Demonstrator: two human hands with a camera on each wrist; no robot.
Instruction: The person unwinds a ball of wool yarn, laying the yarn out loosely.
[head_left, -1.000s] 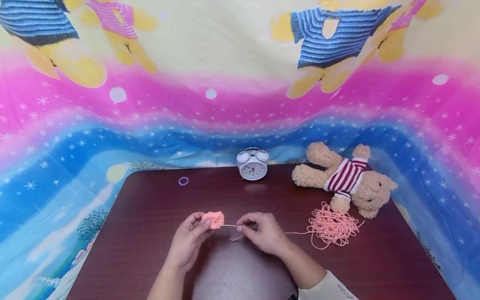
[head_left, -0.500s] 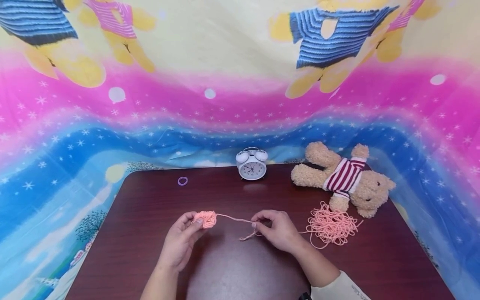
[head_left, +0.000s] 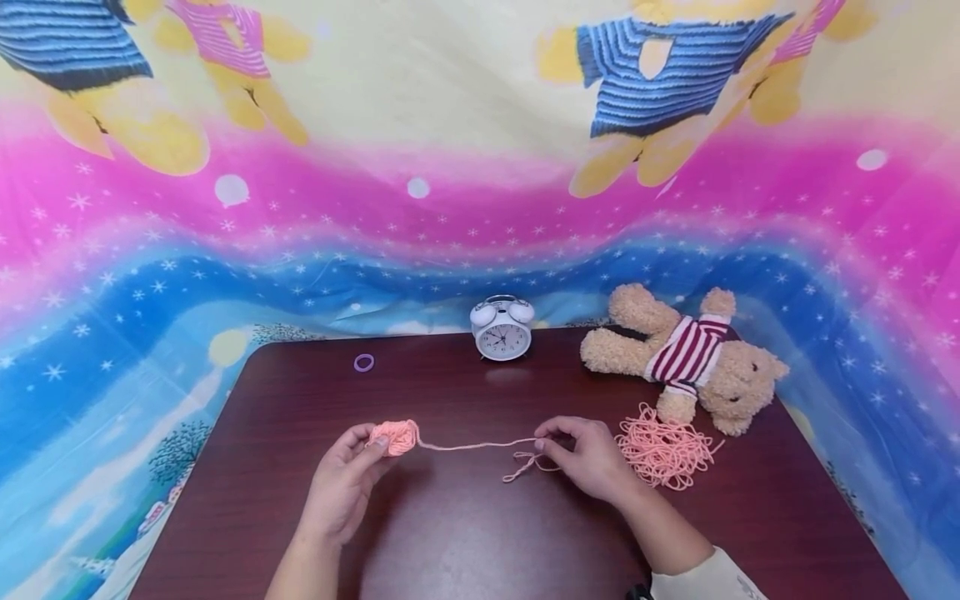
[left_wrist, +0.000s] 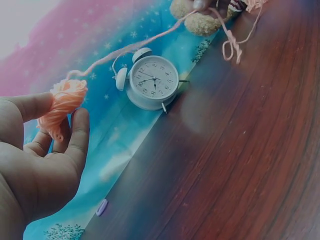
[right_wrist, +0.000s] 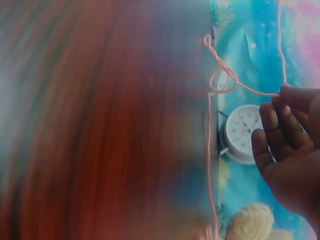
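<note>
My left hand [head_left: 342, 483] pinches a small wound bundle of peach yarn [head_left: 396, 438] between thumb and fingers, above the table's middle left. From the bundle a single strand [head_left: 472, 447] runs across to my right hand [head_left: 585, 458], whose thumb and index finger pinch it. Below those fingertips dangles a twisted loop [right_wrist: 223, 80] of the same yarn. The left wrist view shows the bundle [left_wrist: 62, 105] held by the fingertips, its wraps lying side by side. Right of the right hand lies a loose tangled heap of peach yarn [head_left: 666, 450], partly hidden behind that hand.
A white twin-bell alarm clock [head_left: 502, 329] stands at the back of the dark brown table [head_left: 450, 392]. The purple ring-shaped band [head_left: 363, 362] lies back left. A teddy bear [head_left: 686, 358] in a striped shirt lies at the right, touching the heap. Printed cloth hangs behind.
My right hand has moved to the right and my left hand slightly left, so the strand between them is longer. The loop has travelled along with the right hand.
</note>
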